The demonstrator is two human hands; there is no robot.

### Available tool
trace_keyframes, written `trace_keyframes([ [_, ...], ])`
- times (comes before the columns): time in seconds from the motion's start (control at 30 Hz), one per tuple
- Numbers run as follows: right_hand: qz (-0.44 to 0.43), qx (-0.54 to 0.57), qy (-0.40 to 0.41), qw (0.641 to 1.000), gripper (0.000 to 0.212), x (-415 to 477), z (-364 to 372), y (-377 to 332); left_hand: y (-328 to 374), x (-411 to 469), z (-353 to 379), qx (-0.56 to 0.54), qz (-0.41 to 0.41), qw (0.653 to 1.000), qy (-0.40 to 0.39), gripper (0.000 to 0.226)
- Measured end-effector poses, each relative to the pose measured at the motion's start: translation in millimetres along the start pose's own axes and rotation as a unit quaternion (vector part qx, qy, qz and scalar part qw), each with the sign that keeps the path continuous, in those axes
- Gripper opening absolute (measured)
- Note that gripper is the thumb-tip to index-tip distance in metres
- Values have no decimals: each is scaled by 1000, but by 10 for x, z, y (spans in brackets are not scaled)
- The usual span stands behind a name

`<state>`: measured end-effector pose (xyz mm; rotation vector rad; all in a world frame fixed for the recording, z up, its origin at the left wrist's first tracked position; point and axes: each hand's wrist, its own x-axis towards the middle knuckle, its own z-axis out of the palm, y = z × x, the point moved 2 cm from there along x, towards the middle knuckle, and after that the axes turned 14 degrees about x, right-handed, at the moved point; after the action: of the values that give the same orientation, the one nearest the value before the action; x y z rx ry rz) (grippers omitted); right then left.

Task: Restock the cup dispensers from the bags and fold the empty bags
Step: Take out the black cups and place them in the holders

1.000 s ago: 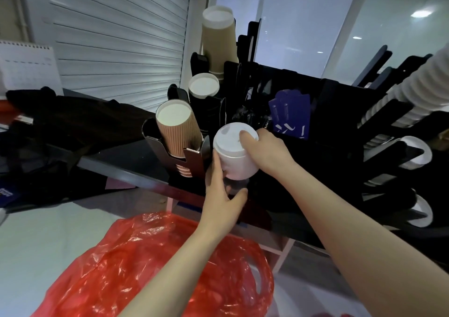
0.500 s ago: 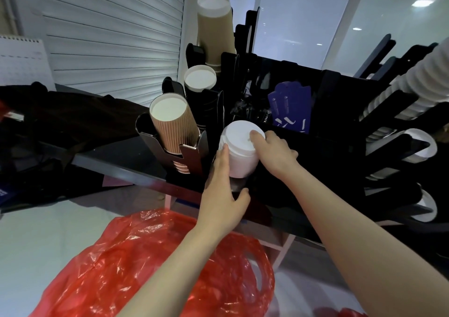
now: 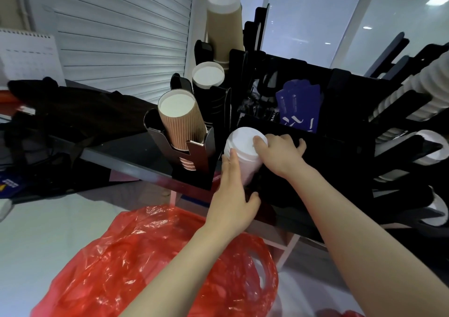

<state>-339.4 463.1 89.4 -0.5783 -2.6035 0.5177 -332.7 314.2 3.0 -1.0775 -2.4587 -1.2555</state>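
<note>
Nearest in, the red bag (image 3: pixel 150 268) lies crumpled below the bench (image 3: pixel 126 161) edge, loose under both forearms. An arm pulling back could snag it and drag it along.

Up a little, the left hand (image 3: pixel 233 195) lies flat against the near side of the white cups (image 3: pixel 243 146), fingers straight and pressed together, thumb spread wide below. The right hand (image 3: pixel 281 154) grips the top end of the stack, thumb pressed on the upturned base, the other fingers curled round the far side. The stack sits tilted, its lower end going down into the front slot of the black dispenser (image 3: pixel 340 134).

Here's the risk: push at that tilt and the rims may catch the slot's edge, the stack could buckle or split, and cups would tumble toward the bag. A sideways shove might also knock the ribbed brown cups (image 3: pixel 181 124) in the holder just beside.

Now the blind spots. I can't tell what's in the bag through the crinkled plastic. The stack's lower end and the slot itself vanish into black shadow, so the stack is probably only partway seated. Farther right, the white stacks (image 3: pixel 410 95) in the rack are cut off by the frame.
</note>
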Motion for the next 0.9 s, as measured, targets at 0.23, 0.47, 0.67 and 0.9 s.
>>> trace_keyframes([
  [0.23, -42, 11, 69, 997, 51, -141, 86, -15, -72, 32, -39, 116, -22, 992, -45, 95],
  [0.47, -179, -66, 49, 980, 29, -264, 74, -163, -141, 74, -126, 138, 0, 990, -26, 83],
  [0.67, -172, -58, 35, 983, 32, -352, 84, -163, -187, 0, -231, 139, 49, 989, 0, 72],
  [0.9, -186, 71, 88, 976, 45, -932, -113, -62, -127, -171, -356, 211, 97, 973, -2, 67],
])
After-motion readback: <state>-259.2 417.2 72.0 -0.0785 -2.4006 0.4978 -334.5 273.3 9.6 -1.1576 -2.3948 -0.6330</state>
